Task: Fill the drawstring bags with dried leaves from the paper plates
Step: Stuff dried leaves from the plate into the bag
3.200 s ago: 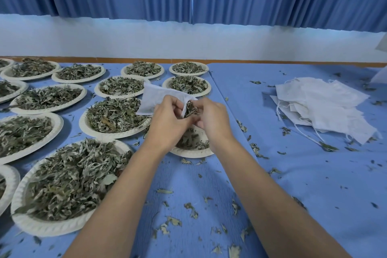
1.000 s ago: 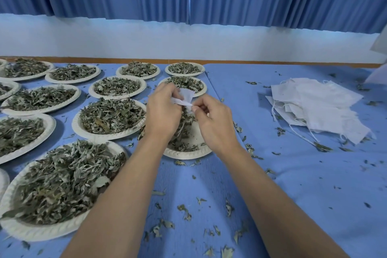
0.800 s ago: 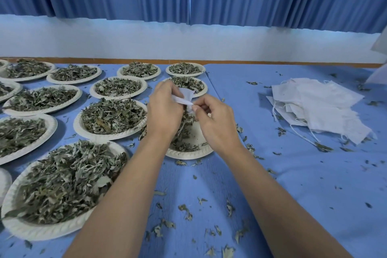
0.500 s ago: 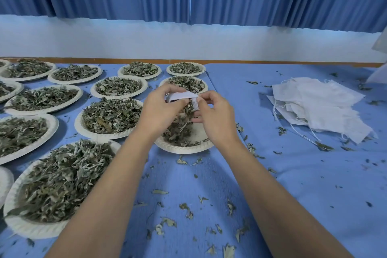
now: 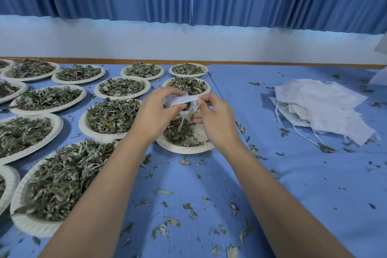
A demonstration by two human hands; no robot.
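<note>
Left hand (image 5: 156,115), right hand (image 5: 215,120) both pinch bag (image 5: 184,99), mouth seemingly open; slack grip could spill leaves (image 5: 178,132) beyond plate (image 5: 184,148) at bag's 6 o'clock.

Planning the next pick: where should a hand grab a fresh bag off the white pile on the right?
Pinch the near right corner of the bag pile, coming from the near side, likely with the right hand. The bags lie flat and fanned, and that corner juts out alone over the cloth; the left edge trails tangled strings.
</note>
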